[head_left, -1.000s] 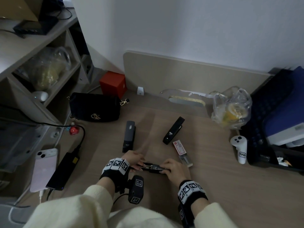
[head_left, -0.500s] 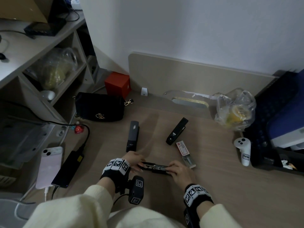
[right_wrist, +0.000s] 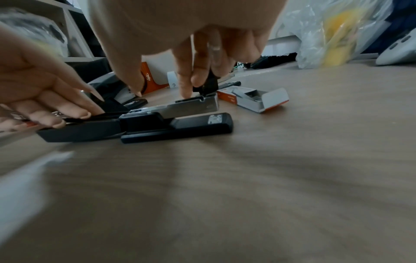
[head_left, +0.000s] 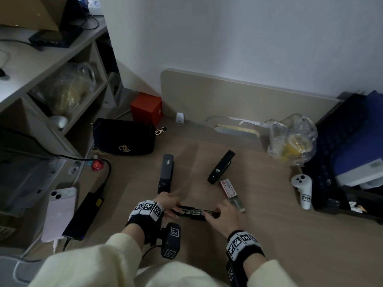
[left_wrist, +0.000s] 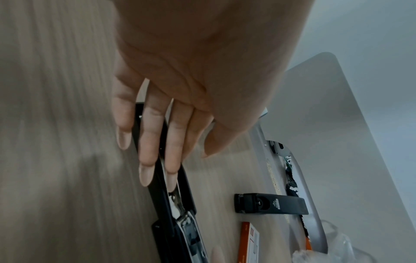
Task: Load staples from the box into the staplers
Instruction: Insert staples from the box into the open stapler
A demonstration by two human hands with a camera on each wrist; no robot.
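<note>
Staplers lie on the wooden desk (head_left: 269, 235) in front of me, and the one I work on is the opened black stapler (head_left: 194, 212), low and centre in the head view, folded out flat with its metal magazine (right_wrist: 186, 106) exposed. My left hand (head_left: 165, 206) presses its cover end down with straight fingers (left_wrist: 148, 142) laid along it. My right hand (head_left: 223, 216) sits at the other end, fingers bent down onto the magazine's tip, the fingertips (right_wrist: 186, 87) touching the metal beside a small black part; whether I pinch that part I cannot tell. Just right of this hand lies the orange-and-white staple box (head_left: 230, 190), its flap open. Above in the frame lie a grey stapler (head_left: 165, 172) and another black stapler (head_left: 220, 166), both closed and apart from my hands
</note>
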